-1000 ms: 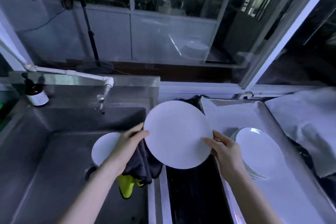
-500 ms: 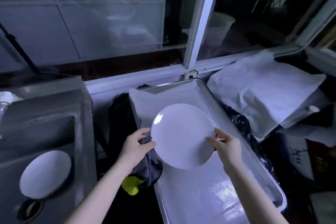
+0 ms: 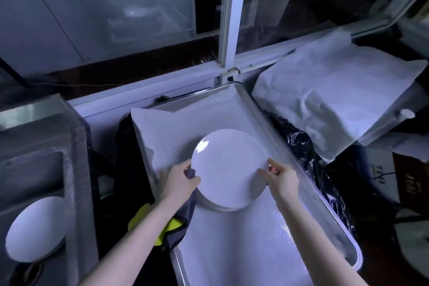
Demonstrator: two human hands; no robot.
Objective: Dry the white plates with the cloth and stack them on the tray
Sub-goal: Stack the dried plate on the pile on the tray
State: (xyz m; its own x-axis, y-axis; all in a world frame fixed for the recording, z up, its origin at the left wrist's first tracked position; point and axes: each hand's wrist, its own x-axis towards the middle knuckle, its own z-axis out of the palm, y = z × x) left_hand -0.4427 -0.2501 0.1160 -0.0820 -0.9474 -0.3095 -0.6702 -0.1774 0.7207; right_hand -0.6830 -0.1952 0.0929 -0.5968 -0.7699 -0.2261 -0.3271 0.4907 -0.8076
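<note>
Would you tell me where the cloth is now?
Head view: the dark cloth hangs from the left hand over the left edge of the tray.

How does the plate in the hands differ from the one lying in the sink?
The held plate is over the stack on the tray; the sink plate lies alone in the sink. The left hand and right hand grip the held plate by its rim; nothing touches the sink plate. The held plate shows a bright glare; the sink plate looks dull. Both are round and white.
</note>
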